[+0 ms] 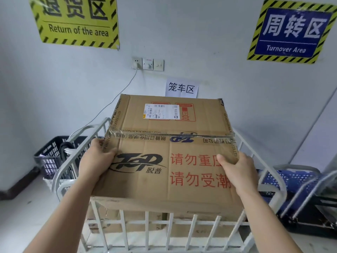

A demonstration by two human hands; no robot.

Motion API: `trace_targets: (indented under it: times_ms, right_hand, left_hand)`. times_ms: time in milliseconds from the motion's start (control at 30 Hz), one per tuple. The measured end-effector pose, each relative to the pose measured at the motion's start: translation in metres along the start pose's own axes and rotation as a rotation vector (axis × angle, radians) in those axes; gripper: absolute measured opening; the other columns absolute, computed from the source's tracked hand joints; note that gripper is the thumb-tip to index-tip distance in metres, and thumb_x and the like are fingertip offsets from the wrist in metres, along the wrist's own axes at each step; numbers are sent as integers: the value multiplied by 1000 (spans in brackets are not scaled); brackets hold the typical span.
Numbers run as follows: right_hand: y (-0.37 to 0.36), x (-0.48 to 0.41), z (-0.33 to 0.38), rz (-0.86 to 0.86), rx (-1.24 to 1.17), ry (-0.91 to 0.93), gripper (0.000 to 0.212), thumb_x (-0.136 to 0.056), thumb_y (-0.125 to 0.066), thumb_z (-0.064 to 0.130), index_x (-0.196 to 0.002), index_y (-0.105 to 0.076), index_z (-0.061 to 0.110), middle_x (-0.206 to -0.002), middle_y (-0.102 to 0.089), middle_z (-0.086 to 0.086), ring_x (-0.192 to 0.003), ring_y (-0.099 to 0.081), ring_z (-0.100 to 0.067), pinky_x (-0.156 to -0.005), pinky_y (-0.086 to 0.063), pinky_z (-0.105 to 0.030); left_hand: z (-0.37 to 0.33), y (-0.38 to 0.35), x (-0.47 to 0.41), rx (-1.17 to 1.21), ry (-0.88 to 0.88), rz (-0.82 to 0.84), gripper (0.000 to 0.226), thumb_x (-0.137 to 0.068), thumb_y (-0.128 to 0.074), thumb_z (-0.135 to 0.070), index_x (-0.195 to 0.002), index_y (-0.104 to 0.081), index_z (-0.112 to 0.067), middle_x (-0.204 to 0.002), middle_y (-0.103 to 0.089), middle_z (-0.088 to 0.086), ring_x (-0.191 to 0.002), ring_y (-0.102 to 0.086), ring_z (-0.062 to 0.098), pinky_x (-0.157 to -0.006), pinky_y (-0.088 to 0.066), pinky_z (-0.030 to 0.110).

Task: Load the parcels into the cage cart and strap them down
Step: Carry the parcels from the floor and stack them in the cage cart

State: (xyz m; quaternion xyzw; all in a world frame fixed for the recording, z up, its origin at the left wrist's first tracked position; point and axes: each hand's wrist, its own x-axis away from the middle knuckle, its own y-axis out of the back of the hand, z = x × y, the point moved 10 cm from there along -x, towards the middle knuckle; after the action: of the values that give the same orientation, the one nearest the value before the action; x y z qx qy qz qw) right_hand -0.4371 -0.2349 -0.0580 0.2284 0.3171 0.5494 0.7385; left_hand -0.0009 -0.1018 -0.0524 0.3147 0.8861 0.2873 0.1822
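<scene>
A large brown cardboard parcel (167, 143) with a white shipping label and red print fills the middle of the view, held over the white metal cage cart (76, 154). My left hand (96, 159) grips its left edge, thumb on top. My right hand (238, 170) grips its right edge the same way. The parcel's near edge is level with the cart's front rail. Below it, through the front bars, another brown parcel (109, 221) lies inside the cart.
A dark plastic basket (49, 157) stands on the floor left of the cart. A blue basket (295, 181) and a second white cart frame (308, 194) stand to the right. The wall with signs, sockets and a hanging cable is right behind.
</scene>
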Motion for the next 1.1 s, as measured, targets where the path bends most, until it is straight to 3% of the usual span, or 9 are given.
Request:
trace_targets:
  times_ms: [233, 433, 667, 767, 1000, 1100]
  right_hand:
    - [-90, -49, 62, 56, -30, 7, 64, -78, -58, 66, -118, -56, 16, -118, -55, -6, -103, -59, -30, -80, -55, -46]
    - [-178, -91, 91, 130, -29, 19, 60, -83, -61, 59, -121, -54, 13, -118, -55, -6, -95, -56, -24, -69, -46, -34]
    - [-288, -147, 102, 239, -24, -37, 64, -74, -58, 69, -114, -54, 19, -111, -60, -3, -89, -63, -26, -73, -56, -44]
    - [-324, -158, 99, 270, 41, -64, 64, -79, -59, 64, -122, -54, 17, -122, -56, -4, -95, -61, -26, -69, -54, -37]
    - [-397, -148, 77, 383, 150, -152, 72, -85, -60, 58, -138, -45, 12, -137, -48, -9, -116, -55, -30, -81, -51, -40]
    - [-420, -135, 64, 418, 196, -205, 73, -84, -60, 59, -138, -45, 11, -135, -47, -9, -114, -55, -31, -85, -52, -42]
  left_hand:
    - [26, 11, -86, -28, 41, -47, 55, -88, -64, -33, -135, -45, -11, -125, -61, 14, -113, -57, 34, -88, -43, 42]
    - [57, -3, -159, -75, 83, -47, 63, -87, -65, -39, -141, -43, -18, -131, -59, 10, -118, -54, 33, -89, -42, 40]
    - [92, -44, -249, -142, 143, -7, 59, -88, -64, -38, -139, -44, -15, -128, -60, 11, -114, -57, 32, -87, -43, 39]
    - [114, -68, -272, -170, 200, 44, 59, -89, -63, -37, -140, -42, -15, -129, -59, 12, -115, -56, 34, -82, -41, 37]
    - [186, -113, -300, -235, 323, 168, 63, -89, -64, -37, -142, -39, -13, -135, -56, 13, -118, -55, 33, -94, -45, 42]
    - [215, -132, -306, -255, 368, 244, 63, -90, -63, -37, -143, -36, -14, -133, -57, 14, -116, -56, 33, -95, -47, 43]
